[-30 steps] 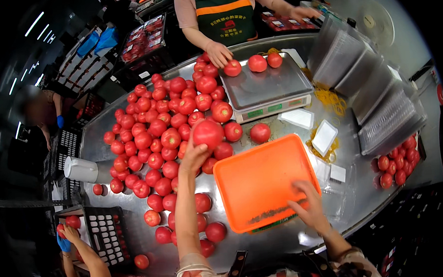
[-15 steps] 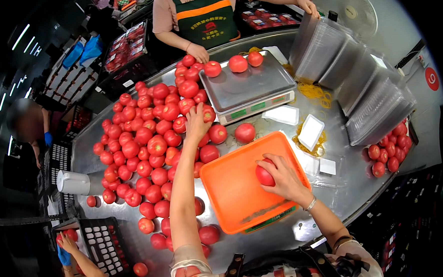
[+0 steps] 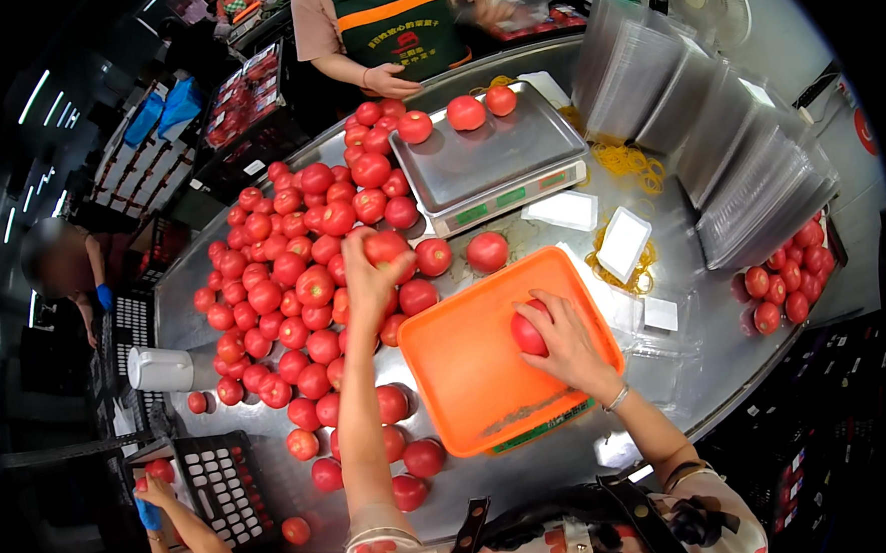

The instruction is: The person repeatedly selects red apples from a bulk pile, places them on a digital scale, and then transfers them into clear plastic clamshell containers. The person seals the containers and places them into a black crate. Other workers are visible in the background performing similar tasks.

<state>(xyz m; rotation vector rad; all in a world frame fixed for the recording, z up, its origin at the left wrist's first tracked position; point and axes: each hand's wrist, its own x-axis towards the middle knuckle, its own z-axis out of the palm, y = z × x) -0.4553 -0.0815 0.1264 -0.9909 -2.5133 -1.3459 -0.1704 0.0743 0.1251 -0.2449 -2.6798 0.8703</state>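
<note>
My left hand is closed round a large red tomato at the right side of a wide heap of tomatoes. Over the orange tray, my right hand grips another tomato, its fingers bent across the top. The tray rests on a scale whose green display edge shows below its near rim. Two loose tomatoes lie between the tray and a second, steel-topped scale, which carries three tomatoes along its far side.
Stacks of clear plastic boxes stand at the right, beside yellow rubber bands and white foam trays. A co-worker in a green apron stands across the table. Left are a white jug and a black crate where another person's hands work.
My left hand has drawn back from the heap toward me, now with a tomato in it. My right hand keeps its tomato over the tray. The co-worker's hand moved off the plastic boxes.
</note>
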